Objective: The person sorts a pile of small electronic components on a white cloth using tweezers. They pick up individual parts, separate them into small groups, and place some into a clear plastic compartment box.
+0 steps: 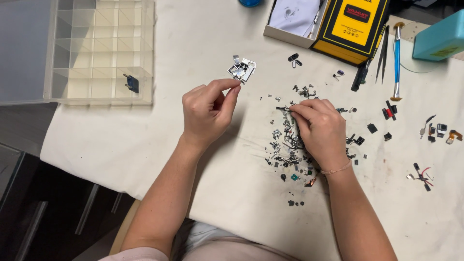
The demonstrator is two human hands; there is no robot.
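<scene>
Repair workbench, tiny screws, tweezers

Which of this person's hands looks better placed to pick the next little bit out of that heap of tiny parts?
The right hand, probably: it rests on the heap of tiny parts, fingertips pinching there. The left hand is off to the side, pinched near the small pile of metal plates.

White cloth-covered table, scattered small metal parts, clear compartment box, tweezers
</scene>
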